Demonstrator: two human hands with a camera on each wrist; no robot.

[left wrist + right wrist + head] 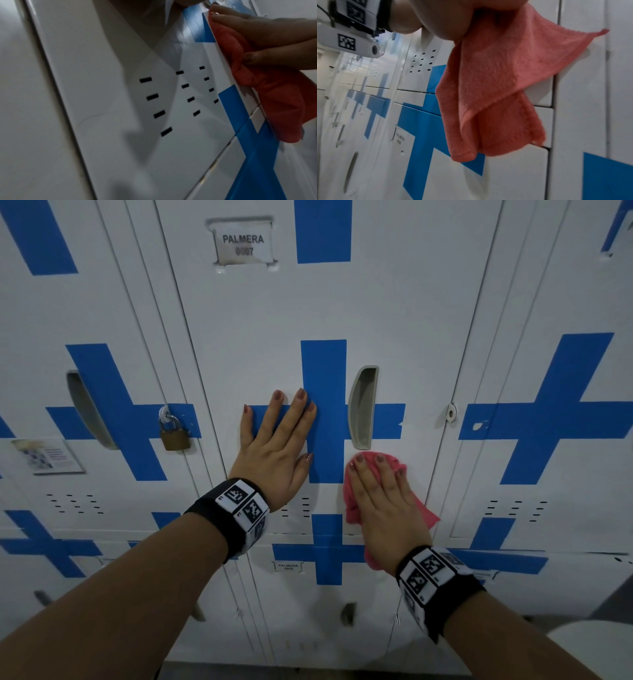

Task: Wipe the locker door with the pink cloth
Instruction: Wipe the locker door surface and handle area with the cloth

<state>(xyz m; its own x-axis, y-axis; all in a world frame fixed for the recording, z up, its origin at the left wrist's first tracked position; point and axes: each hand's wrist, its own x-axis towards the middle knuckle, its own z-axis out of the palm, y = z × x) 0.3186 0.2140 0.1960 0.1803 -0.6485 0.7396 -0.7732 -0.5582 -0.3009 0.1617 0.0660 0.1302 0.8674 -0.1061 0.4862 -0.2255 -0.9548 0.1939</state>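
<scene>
The white locker door (pixel 308 302) with a blue cross fills the middle of the head view. My left hand (pixel 277 440) lies flat on it with straight fingers, left of the grey recessed handle (pixel 363 405). Just below that handle my right hand (pixel 380 494) presses the pink cloth (pixel 354 508) flat against the door with its fingers stretched out. The left wrist view shows the right hand (pixel 274 33) on the bunched cloth (pixel 278 97). In the right wrist view the cloth (pixel 496 88) hangs in folds below my palm (pixel 453 17).
A name plate (pixel 243 242) sits at the top of the door and vent slots (pixel 294 506) lie under my left wrist. The locker to the left carries a brass padlock (pixel 174 433). More lockers run below and to both sides. A white rounded object (pixel 589 642) sits at the lower right.
</scene>
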